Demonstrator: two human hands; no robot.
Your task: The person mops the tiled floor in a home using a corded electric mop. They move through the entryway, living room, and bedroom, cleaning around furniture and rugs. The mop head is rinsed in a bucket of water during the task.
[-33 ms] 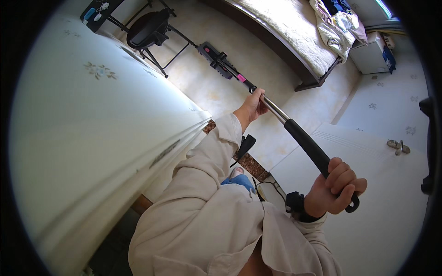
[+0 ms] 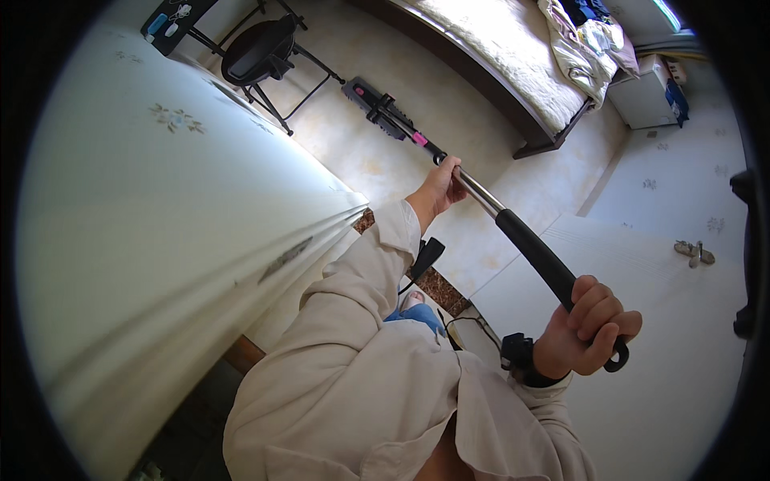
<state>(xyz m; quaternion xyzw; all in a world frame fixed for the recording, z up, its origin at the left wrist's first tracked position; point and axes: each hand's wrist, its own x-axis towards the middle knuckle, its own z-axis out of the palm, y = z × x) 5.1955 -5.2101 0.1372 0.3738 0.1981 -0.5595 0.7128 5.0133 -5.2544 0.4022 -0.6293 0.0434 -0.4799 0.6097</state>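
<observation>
A flat mop with a long pole (image 2: 477, 192) runs slantwise from the floor in front of me to my right side. Its dark rectangular head (image 2: 374, 107), with a shaggy pad edge, lies on the floor near the black chair. My left hand (image 2: 439, 186) is closed round the metal part of the pole, just above a pink band. My right hand (image 2: 587, 329) grips the black grip (image 2: 537, 252) near its looped end. A black device (image 2: 520, 353) is strapped to my right wrist. My fingers hide parts of the pole.
A black folding chair (image 2: 258, 54) stands left of the mop head. The bed frame (image 2: 481, 76) lies to its right. A white wall (image 2: 184, 192) bounds the left side; a white door with a handle (image 2: 695, 253) is at right. A stone threshold strip (image 2: 437, 290) crosses near my feet.
The mop head has shifted very slightly to the left. My right hand has moved a touch to the right; both hands keep their hold on the pole.
</observation>
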